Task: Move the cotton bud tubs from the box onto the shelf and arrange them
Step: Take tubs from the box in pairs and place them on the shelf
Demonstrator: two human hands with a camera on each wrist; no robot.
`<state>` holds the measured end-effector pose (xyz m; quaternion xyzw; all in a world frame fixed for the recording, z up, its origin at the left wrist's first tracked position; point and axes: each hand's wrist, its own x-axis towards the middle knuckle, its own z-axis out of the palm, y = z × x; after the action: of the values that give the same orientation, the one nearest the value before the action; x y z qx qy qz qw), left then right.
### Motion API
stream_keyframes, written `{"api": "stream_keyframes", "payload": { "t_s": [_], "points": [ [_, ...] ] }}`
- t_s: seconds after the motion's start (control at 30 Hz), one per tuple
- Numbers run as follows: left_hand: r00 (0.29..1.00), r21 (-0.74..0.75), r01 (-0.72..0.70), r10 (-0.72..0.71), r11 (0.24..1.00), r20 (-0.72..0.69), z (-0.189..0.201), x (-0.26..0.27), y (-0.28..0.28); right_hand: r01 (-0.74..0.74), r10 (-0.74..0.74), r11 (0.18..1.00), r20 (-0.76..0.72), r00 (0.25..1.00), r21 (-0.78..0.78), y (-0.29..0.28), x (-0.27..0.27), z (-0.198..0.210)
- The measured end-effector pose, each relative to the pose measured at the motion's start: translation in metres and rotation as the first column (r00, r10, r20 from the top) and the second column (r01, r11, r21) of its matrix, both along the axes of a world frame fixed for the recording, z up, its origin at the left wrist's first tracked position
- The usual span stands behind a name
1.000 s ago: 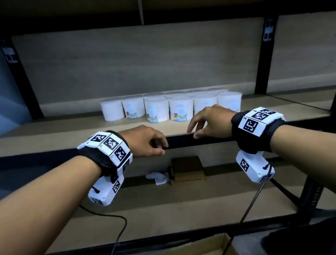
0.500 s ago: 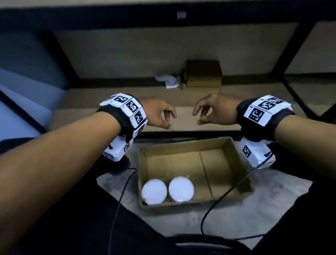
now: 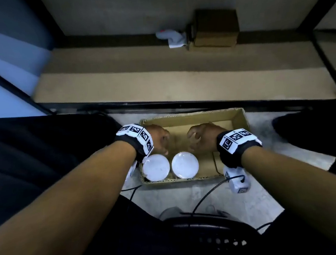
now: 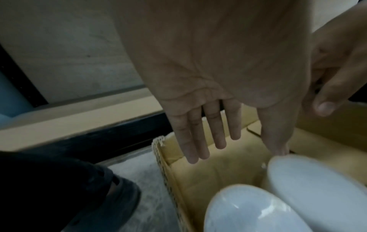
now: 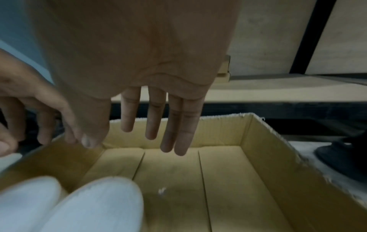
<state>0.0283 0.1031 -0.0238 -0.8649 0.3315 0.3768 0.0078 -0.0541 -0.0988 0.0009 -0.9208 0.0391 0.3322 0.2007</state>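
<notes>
Cardboard forms the shallow open box (image 3: pixel 238 119) seen at the centre of the head view, resting on a pale, rough floor (image 3: pixel 213 192) in front of a low wooden shelf (image 3: pixel 159 87). Two cotton bud tubs, round and topped with smooth white lids, are stood side by side in the lower left corner of the box: the left tub (image 3: pixel 156 167) and the right tub (image 3: pixel 184 164), just beside one another.

The left hand (image 3: pixel 158 138) is held above the box, directly over the upper edge of the left tub; in the left wrist view its fingers (image 4: pixel 198 138) are seen straight and loosely spread, nothing gripped, with the thumb tip apparently touching the rim of the farther tub (image 4: pixel 317 188). The right hand (image 3: pixel 201 137) is poised just up and right of the right tub, fingers relaxed and slightly curled in the head view, extended in the right wrist view, and nothing is held.

The box interior is plain corrugated board with flap seams across its bottom. At the upper centre of the head view a small brown carton (image 3: pixel 214 28) and a crumpled white cloth (image 3: pixel 172 38) are seen at the back of the shelf.
</notes>
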Motion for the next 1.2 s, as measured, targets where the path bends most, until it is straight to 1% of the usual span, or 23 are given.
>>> {"api": "stream_keyframes", "payload": {
  "t_s": [0.07,0.13,0.2,0.23,0.3,0.4,0.43,0.47,0.53,0.6,0.63,0.7,0.83,1.03,1.2],
  "points": [
    [0.999,0.065,0.037,-0.036,0.997,-0.017,-0.015,-0.006,0.003,-0.013,0.013,1.0,-0.029,1.0,-0.015,0.006,-0.005,-0.02],
    [0.999,0.096,0.039,-0.038,0.995,-0.013,-0.042,-0.007,0.011,-0.033,0.033,0.999,-0.045,0.998,-0.016,0.013,-0.011,-0.036],
    [1.0,0.087,-0.003,0.003,0.996,-0.004,-0.073,-0.01,0.02,-0.021,0.021,1.0,-0.048,0.999,0.003,0.02,-0.019,-0.048],
    [0.999,0.094,-0.024,0.026,0.995,-0.022,-0.081,-0.012,0.022,-0.013,0.013,1.0,-0.045,0.999,0.011,0.022,-0.023,-0.054],
    [0.997,0.105,-0.051,0.056,0.993,-0.044,-0.078,-0.018,0.02,0.002,-0.001,1.0,-0.037,0.999,0.025,0.027,-0.029,-0.064],
    [0.992,0.197,-0.059,0.08,0.979,-0.099,-0.099,-0.022,0.025,0.004,-0.004,1.0,-0.035,0.999,0.004,0.035,-0.037,-0.074],
    [0.991,0.224,-0.072,0.095,0.972,-0.092,-0.103,-0.024,0.028,0.004,-0.004,1.0,-0.03,1.0,-0.009,0.038,-0.039,-0.077],
    [0.995,0.223,-0.073,0.086,0.972,-0.048,-0.097,-0.027,0.027,0.006,-0.006,1.0,-0.019,1.0,-0.019,0.04,-0.04,-0.079],
    [0.998,0.193,-0.065,0.061,0.979,0.026,-0.068,-0.039,0.02,0.018,-0.017,0.999,0.006,1.0,-0.03,0.044,-0.042,-0.083],
    [0.996,0.121,-0.059,0.051,0.991,0.068,-0.05,-0.046,0.012,0.023,-0.022,0.999,0.027,0.999,-0.045,0.045,-0.042,-0.085],
    [0.996,0.092,-0.062,0.056,0.994,0.071,-0.047,-0.048,0.011,0.022,-0.02,0.998,0.034,0.999,-0.052,0.046,-0.042,-0.086],
    [0.997,0.052,-0.063,0.06,0.997,0.051,-0.048,-0.051,0.01,0.027,-0.025,0.998,0.04,0.999,-0.056,0.048,-0.042,-0.088],
    [0.998,0.028,-0.055,0.053,0.998,0.045,-0.048,-0.051,0.01,0.038,-0.035,0.998,0.049,0.998,-0.049,0.049,-0.041,-0.092],
    [0.991,0.01,-0.044,0.042,0.999,0.124,-0.055,-0.043,0.008,0.05,-0.047,0.997,0.067,0.997,-0.053,0.045,-0.04,-0.097],
    [0.988,-0.027,-0.026,0.029,0.999,0.149,-0.061,-0.033,0.007,0.107,-0.098,0.991,0.117,0.988,-0.074,0.037,-0.035,-0.097]
  ]
}}
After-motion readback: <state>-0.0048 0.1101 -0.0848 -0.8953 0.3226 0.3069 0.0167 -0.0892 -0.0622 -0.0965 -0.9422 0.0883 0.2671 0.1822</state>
